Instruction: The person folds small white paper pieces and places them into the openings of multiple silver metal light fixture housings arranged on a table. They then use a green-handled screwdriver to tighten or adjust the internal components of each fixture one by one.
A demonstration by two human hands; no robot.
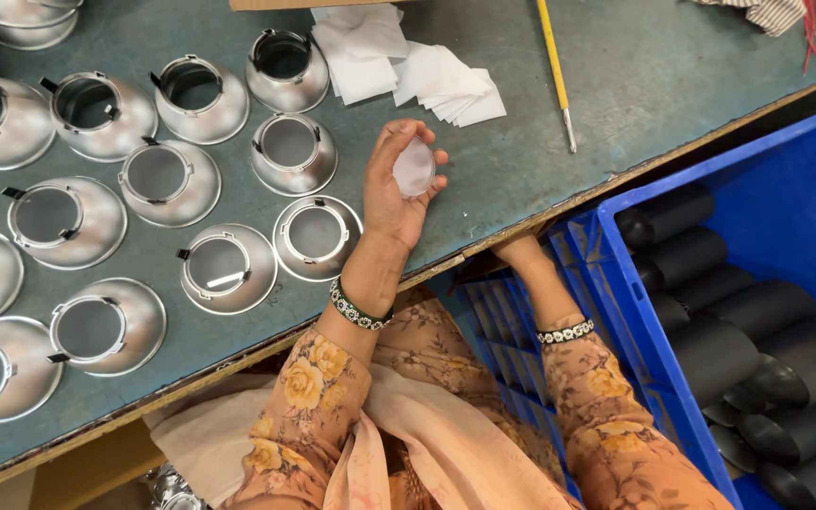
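Frosted round disc (415, 168) — held in left hand (395, 194), above the grey-green workbench (654, 76).

Fingers curled round the disc's edge, gripping it just right of the silver metal reflector cones (314, 236) set in rows. Right hand (518, 249) reaches under the bench edge beside the blue crate (786, 189) of black tubes (757, 312) — its grip cannot be told. White paper squares (436, 80) and a yellow brush (555, 71) lie beyond.
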